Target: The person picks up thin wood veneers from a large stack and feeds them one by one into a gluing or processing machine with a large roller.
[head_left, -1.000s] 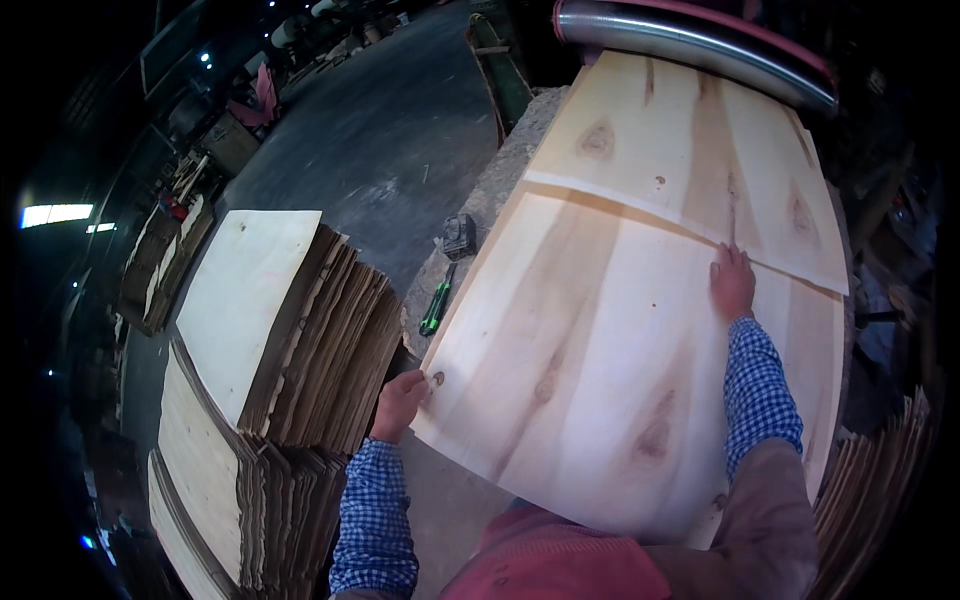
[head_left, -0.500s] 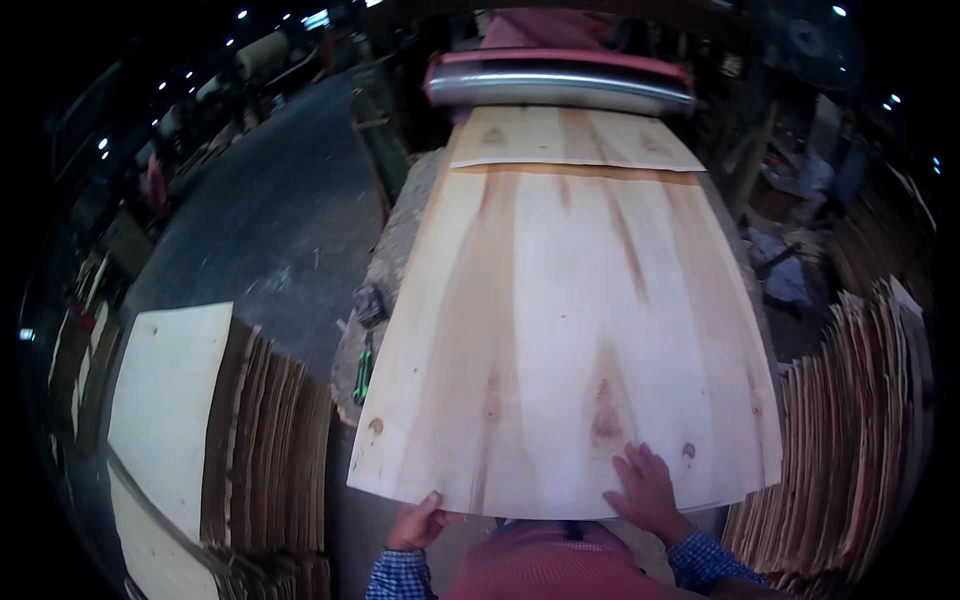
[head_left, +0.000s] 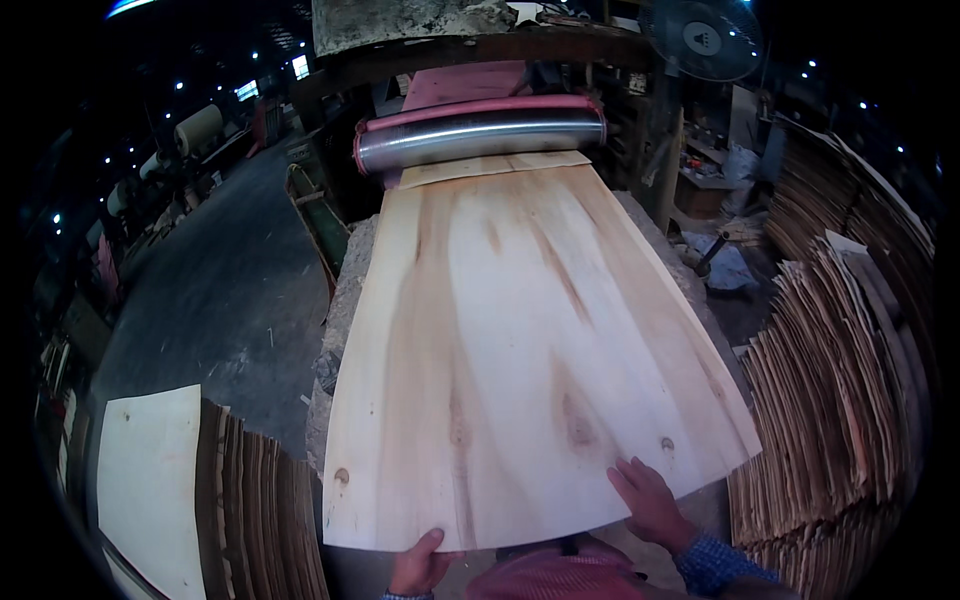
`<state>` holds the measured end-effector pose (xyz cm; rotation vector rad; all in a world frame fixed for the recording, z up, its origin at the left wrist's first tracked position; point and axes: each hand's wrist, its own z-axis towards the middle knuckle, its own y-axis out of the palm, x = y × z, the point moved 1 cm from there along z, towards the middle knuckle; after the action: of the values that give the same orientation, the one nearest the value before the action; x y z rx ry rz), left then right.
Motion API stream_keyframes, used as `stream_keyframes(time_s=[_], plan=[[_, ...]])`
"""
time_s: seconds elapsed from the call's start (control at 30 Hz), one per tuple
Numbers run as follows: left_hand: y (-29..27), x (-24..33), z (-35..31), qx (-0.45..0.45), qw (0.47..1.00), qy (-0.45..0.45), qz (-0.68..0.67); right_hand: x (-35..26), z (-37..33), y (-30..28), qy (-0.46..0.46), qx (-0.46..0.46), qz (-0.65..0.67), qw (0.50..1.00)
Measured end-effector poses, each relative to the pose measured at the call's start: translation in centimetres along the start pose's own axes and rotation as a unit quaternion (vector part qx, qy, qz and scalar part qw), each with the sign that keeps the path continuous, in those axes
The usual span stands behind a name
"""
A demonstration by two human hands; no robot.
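Note:
A large pale wood veneer sheet [head_left: 500, 330] with brown streaks and knots stretches away from me to a shiny metal roller [head_left: 480, 145]. My left hand [head_left: 420, 565] grips its near edge, thumb on top and fingers hidden beneath. Toward the right of that same edge, my right hand [head_left: 650, 500] rests with its fingers stretched out on the wood, not wrapped round it. At the far end, a narrow strip of another veneer sheet [head_left: 490, 170] shows between the roller and the large sheet.
Stacked veneer stands on the left [head_left: 150, 480] and right [head_left: 810, 400]. Pink cloth [head_left: 465, 85] hangs behind the roller, below a heavy beam [head_left: 480, 48]. A fan [head_left: 703, 38] is at the upper right. Dark floor [head_left: 220, 270] runs along the left.
The view has tilted upward and shifted right. Less of the far veneer strip shows before the roller. My right hand now lies nearer the sheet's edge; my left keeps its grip.

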<state>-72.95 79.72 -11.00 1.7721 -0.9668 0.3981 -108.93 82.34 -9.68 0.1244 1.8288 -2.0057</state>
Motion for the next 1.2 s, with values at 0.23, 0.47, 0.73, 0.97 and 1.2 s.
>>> stream_keyframes(time_s=[0.23, 0.47, 0.73, 0.97, 1.2], plan=[[1.3, 2.4, -1.4, -0.030, 0.996, 0.086, 0.005, -2.7, 0.7, -5.0, -0.013, -0.017, -0.011, 1.000], [7.6, 8.5, 7.1, -0.086, 0.978, 0.186, -0.041, 4.5, 14.2, -4.7, -0.027, 0.052, 0.104, 0.993], [-3.2, 9.3, 1.7, 0.304, 0.919, 0.204, 0.143, 13.0, 30.0, 1.8, -0.044, 0.115, 0.136, 0.983], [-7.7, 7.5, 1.7, 0.353, 0.837, 0.147, 0.393, 16.4, 40.3, 6.3, -0.050, 0.117, -0.040, 0.991], [-11.2, 5.9, 5.2, 0.346, 0.772, 0.125, 0.517, 15.0, 38.3, 10.4, 0.024, 0.115, -0.083, 0.990]])
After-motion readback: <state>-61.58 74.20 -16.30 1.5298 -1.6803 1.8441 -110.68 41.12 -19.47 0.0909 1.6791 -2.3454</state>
